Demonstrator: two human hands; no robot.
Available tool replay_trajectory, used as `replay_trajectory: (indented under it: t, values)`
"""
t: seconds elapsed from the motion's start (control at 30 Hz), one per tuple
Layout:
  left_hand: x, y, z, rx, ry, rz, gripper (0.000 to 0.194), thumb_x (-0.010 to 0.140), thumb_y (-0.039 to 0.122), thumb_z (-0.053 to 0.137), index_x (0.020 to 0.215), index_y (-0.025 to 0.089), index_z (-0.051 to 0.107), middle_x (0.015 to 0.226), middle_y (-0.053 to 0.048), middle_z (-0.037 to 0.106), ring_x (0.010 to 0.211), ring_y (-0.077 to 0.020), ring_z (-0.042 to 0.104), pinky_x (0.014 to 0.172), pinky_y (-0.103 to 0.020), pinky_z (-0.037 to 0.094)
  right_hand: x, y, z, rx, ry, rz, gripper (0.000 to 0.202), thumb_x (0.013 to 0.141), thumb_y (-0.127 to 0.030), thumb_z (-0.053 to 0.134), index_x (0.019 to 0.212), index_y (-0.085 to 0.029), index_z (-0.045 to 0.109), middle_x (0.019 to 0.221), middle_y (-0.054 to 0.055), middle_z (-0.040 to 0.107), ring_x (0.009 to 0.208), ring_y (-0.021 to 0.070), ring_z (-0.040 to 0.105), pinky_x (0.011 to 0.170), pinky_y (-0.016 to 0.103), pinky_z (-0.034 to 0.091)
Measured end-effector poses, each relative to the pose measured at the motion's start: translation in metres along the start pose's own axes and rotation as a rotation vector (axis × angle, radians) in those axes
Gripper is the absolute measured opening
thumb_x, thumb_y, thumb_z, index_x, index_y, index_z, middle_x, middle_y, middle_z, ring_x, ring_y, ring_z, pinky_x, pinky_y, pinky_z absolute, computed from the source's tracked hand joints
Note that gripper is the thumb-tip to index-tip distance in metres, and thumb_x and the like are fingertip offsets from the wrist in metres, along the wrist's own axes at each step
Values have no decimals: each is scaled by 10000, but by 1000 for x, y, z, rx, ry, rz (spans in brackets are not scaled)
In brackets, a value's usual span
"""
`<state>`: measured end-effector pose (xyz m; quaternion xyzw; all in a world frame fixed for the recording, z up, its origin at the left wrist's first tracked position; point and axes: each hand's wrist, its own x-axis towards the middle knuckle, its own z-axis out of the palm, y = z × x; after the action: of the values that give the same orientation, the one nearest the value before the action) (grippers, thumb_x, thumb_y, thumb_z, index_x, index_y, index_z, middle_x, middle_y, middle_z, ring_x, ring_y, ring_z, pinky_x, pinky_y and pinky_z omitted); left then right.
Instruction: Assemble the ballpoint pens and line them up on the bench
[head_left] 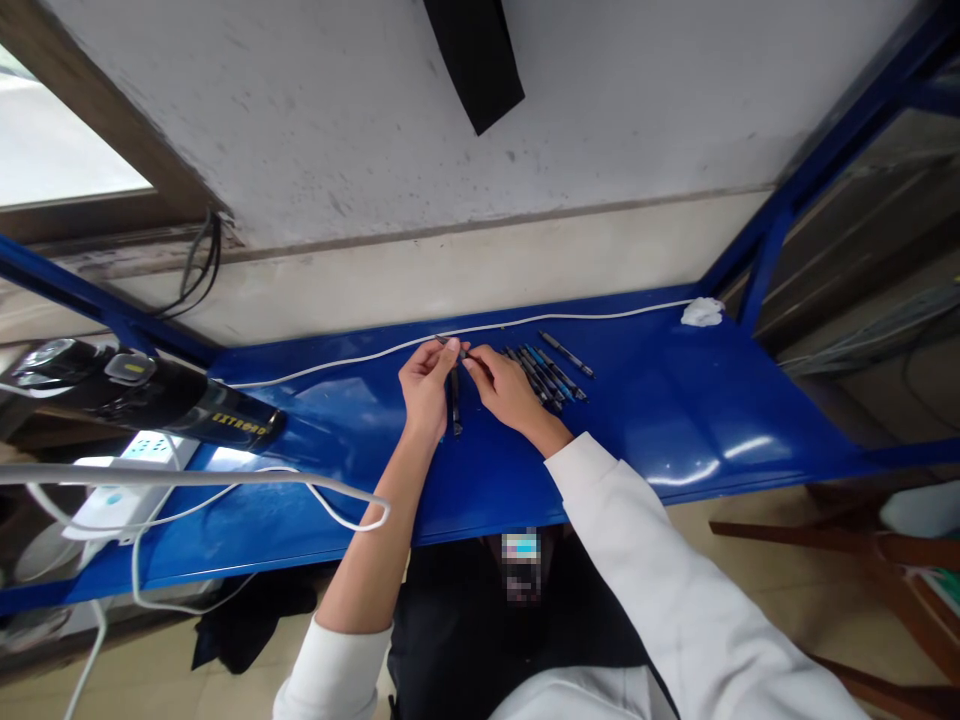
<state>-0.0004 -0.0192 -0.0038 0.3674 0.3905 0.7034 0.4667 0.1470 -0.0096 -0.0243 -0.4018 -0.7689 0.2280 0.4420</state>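
Observation:
Near the middle of the blue shelf (pixel 360 450), my left hand (pixel 429 385) is closed on a small dark pen part. My right hand (pixel 501 385) meets it, thumb and fingers pinched at the other end of the same dark piece. Below the fingertips a dark pen (pixel 455 403) lies on the shelf between my hands. Just right of my right hand is a bunch of several black and blue pens (pixel 551 375), partly hidden by the hand. A single dark pen (pixel 567 354) lies apart behind them.
A black bottle (pixel 232 415) and a white power strip (pixel 124 495) are at the left. White cables (pixel 345 490) loop over the left part and front edge. Crumpled white tissue (pixel 703 312) sits at the back right, and a thin white cable (pixel 570 317) runs along the back.

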Motion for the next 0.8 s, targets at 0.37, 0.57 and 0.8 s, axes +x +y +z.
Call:
replay_trajectory:
  t: [0.37,0.57,0.8]
  values:
    - [1,2,0,-4,64,39,350,832,420,1043,824,212,761,818,-1,758,929,-176,803,798,-251,578,-1,0,-3,63,-17,48,184,1158,-452,541,1095,-283,505,888,16,727,729,231,687,697,342,430]
    - [4,6,-3,-24,78,41,358,847,489,1029,901,210,813,986,-45,852,959,-169,811,816,-254,601,0,-4,-5,10,-20,31,262,1202,-508,511,1206,-276,633,913,15,762,763,225,695,734,342,421]
    - [5,13,-6,-64,102,85,411,965,584,909,1145,224,829,1234,-113,874,1079,-202,834,920,-288,611,1,-3,-6,-19,16,40,302,1203,-502,496,1178,-268,686,966,39,788,827,225,711,787,345,473]
